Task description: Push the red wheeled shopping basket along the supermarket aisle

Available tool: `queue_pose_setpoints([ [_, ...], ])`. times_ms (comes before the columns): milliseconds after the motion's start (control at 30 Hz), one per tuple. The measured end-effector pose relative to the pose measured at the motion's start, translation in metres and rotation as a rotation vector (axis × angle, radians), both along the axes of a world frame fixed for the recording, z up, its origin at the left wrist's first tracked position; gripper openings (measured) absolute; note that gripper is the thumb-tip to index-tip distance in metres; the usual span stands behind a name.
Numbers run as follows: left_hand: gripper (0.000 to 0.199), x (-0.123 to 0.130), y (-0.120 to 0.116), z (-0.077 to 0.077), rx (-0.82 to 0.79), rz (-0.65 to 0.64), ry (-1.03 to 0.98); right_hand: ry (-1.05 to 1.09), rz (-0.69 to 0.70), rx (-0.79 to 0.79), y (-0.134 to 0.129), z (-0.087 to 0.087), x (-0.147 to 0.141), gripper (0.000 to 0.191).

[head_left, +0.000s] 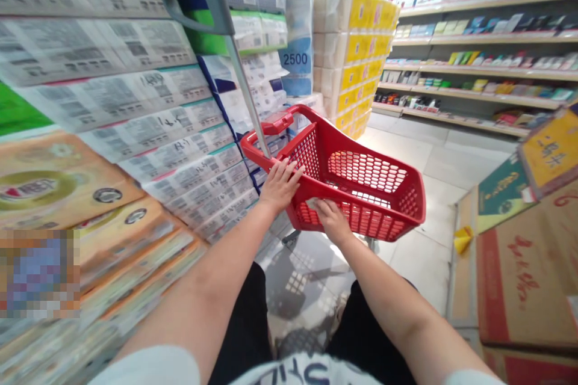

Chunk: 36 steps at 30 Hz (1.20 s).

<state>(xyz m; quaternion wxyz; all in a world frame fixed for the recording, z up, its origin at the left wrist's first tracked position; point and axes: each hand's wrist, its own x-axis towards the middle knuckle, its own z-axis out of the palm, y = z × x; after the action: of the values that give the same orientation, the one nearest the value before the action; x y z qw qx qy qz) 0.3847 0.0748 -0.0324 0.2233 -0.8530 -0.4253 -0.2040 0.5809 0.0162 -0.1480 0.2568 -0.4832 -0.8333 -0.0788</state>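
A red plastic basket cart (361, 198) with mesh sides stands in front of me, a grey metal pole with a large grey handle (203, 27) rising at its left end. My left hand (282, 183) lies on the basket's near rim beside the pole, fingers spread. Lower down and to the right, my right hand (332, 216) presses a small whitish cloth or tissue (312, 203) against the basket's near side, its fingers partly bent over it. The inside of the basket shows no goods.
Stacked paper packs (171, 120) rise close on the left, with orange packs (58, 180) below. Yellow and white packs (356, 54) stand behind the cart. Cardboard boxes (524, 277) flank the right; stocked shelves (478, 42) line the back. Pale floor tiles (438, 210) lie between.
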Motion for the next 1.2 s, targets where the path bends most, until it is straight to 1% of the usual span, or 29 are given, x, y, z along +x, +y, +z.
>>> queue_pose_setpoints([
  [67, 0.050, 0.001, -0.001, -0.001, 0.005, 0.018, -0.011, -0.053, 0.043, -0.075, 0.002, -0.006, -0.010, 0.046],
  [133, 0.049, 0.006, -0.002, -0.002, 0.019, 0.036, -0.021, -0.058, 0.082, -0.083, 0.007, -0.010, -0.019, 0.044],
  [233, 0.048, 0.012, -0.005, -0.004, 0.021, 0.025, -0.019, 0.017, 0.046, -0.035, 0.016, -0.012, -0.028, 0.041],
  [367, 0.048, 0.014, -0.006, -0.003, 0.010, 0.033, -0.037, -0.035, 0.051, -0.157, 0.016, -0.011, -0.035, 0.040],
  [400, 0.048, 0.014, -0.006, -0.002, 0.008, 0.037, -0.045, -0.046, 0.054, -0.168, 0.015, -0.011, -0.036, 0.039],
  [467, 0.049, 0.014, -0.007, -0.002, 0.001, 0.034, -0.051, -0.037, 0.025, -0.141, 0.012, -0.011, -0.037, 0.039],
  [533, 0.051, 0.015, -0.008, -0.003, -0.007, 0.028, -0.049, -0.049, 0.000, -0.148, 0.010, -0.011, -0.033, 0.039],
  [600, 0.052, 0.015, -0.009, -0.003, -0.010, 0.035, -0.045, -0.093, 0.035, -0.210, 0.007, -0.012, -0.025, 0.039],
  [667, 0.052, 0.016, -0.010, -0.004, -0.003, 0.052, -0.037, -0.098, 0.068, -0.221, 0.004, -0.013, -0.015, 0.040],
  [767, 0.053, 0.017, -0.010, -0.004, 0.016, 0.068, -0.013, -0.041, 0.012, -0.146, -0.003, -0.015, 0.000, 0.044],
  [900, 0.054, 0.018, -0.010, -0.003, 0.024, 0.074, -0.006, -0.079, -0.017, -0.192, -0.013, -0.014, 0.013, 0.044],
  [1033, 0.055, 0.019, -0.012, 0.000, 0.005, 0.078, 0.009, 0.007, -0.039, -0.026, -0.014, -0.007, 0.024, 0.041],
  [1133, 0.057, 0.019, -0.013, 0.002, -0.002, 0.093, 0.026, 0.009, 0.018, 0.012, -0.014, -0.004, 0.031, 0.037],
  [1200, 0.057, 0.020, -0.014, 0.003, -0.001, 0.104, 0.031, 0.049, 0.019, 0.055, -0.015, -0.004, 0.035, 0.037],
])
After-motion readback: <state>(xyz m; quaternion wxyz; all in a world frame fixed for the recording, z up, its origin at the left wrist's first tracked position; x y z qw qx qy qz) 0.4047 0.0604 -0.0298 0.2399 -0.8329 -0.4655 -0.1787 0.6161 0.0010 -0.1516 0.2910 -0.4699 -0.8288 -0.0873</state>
